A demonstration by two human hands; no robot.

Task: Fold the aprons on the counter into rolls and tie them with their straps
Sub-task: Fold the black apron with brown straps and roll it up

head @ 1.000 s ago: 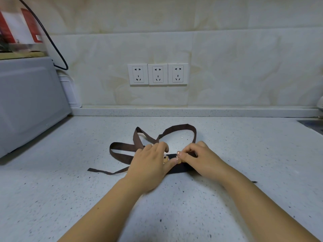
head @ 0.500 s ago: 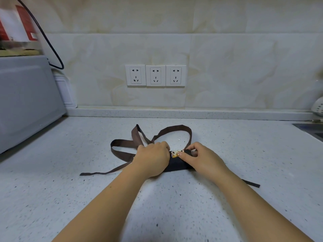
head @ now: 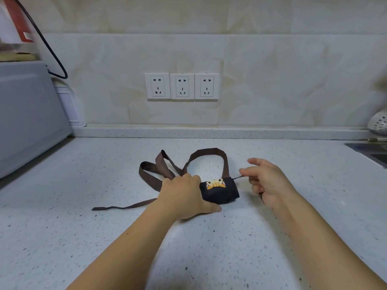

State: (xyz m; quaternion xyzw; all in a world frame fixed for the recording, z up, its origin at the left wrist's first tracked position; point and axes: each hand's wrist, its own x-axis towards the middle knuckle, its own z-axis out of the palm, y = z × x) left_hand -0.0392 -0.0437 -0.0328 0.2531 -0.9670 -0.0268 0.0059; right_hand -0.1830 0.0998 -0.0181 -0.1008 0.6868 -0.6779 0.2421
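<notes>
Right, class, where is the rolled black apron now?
Head view, centre: the rolled black fabric apron lies on the speckled white counter, gripped by the left hand, the right hand pinching its thin strap to its right.

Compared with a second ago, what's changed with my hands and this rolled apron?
Your right hand left the rolled apron, moved rightward and pinched the thin strap at the roll's right end. Your left hand kept gripping the roll's left end; the brown strap loops behind stayed put.
</notes>
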